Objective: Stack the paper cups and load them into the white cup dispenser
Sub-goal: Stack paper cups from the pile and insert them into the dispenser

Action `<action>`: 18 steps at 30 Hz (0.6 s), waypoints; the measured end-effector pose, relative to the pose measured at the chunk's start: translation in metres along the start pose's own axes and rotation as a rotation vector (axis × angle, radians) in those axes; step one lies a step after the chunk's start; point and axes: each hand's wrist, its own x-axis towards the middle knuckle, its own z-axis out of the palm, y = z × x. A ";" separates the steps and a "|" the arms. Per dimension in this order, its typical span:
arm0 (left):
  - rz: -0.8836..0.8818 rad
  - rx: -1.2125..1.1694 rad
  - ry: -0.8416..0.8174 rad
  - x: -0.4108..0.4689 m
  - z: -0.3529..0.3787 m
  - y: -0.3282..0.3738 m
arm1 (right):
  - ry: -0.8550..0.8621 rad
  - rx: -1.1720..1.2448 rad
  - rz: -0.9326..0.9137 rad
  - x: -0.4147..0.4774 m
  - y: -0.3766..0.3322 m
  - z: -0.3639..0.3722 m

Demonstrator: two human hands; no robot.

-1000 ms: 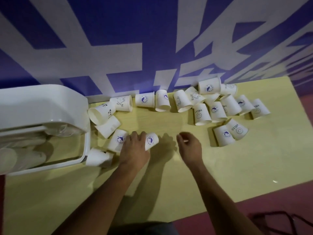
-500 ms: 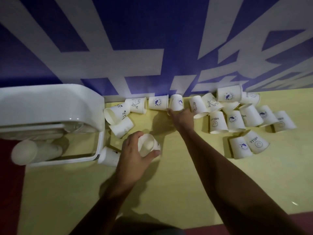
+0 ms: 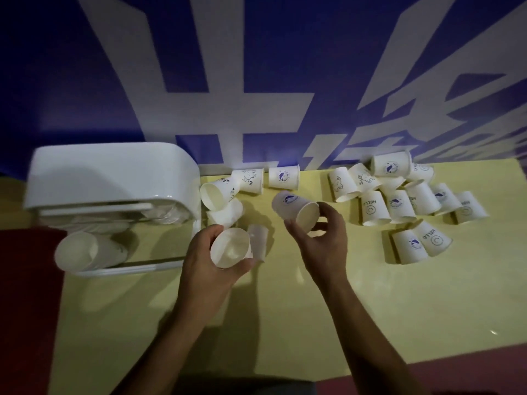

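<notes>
My left hand [image 3: 212,260] curls fingers and thumb round the left cup [image 3: 230,250], forearm entering from 7 o'clock. At its 3 o'clock, my right hand [image 3: 323,246] pinches the right cup [image 3: 295,209], forearm entering from 5 o'clock.

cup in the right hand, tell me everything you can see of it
The paper cup is white, thin paper by its look, with a blue print on its side. It is tipped, mouth toward the camera. The right hand grips it at the rim. It is held over the yellow table, apart from the second cup in the left hand.
</notes>
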 end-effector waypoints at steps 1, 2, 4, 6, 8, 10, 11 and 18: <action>0.009 -0.012 -0.001 -0.001 -0.012 -0.004 | -0.008 -0.008 -0.013 -0.013 -0.006 0.006; 0.018 -0.026 -0.004 -0.003 -0.023 -0.008 | -0.017 -0.008 -0.030 -0.025 -0.013 0.011; 0.037 -0.046 -0.003 -0.006 -0.049 -0.018 | -0.026 -0.006 -0.054 -0.049 -0.026 0.025; 0.054 -0.051 0.011 -0.010 -0.073 -0.028 | -0.037 -0.002 -0.061 -0.071 -0.036 0.039; 0.081 -0.060 0.028 -0.015 -0.099 -0.037 | -0.055 0.001 -0.067 -0.093 -0.049 0.055; 0.111 -0.072 0.030 -0.020 -0.122 -0.044 | -0.075 0.008 -0.070 -0.112 -0.058 0.069; 0.127 -0.075 0.033 -0.021 -0.137 -0.050 | -0.089 0.015 -0.072 -0.123 -0.063 0.080; 0.235 0.004 0.190 -0.013 -0.219 -0.083 | -0.136 0.048 -0.065 -0.175 -0.083 0.139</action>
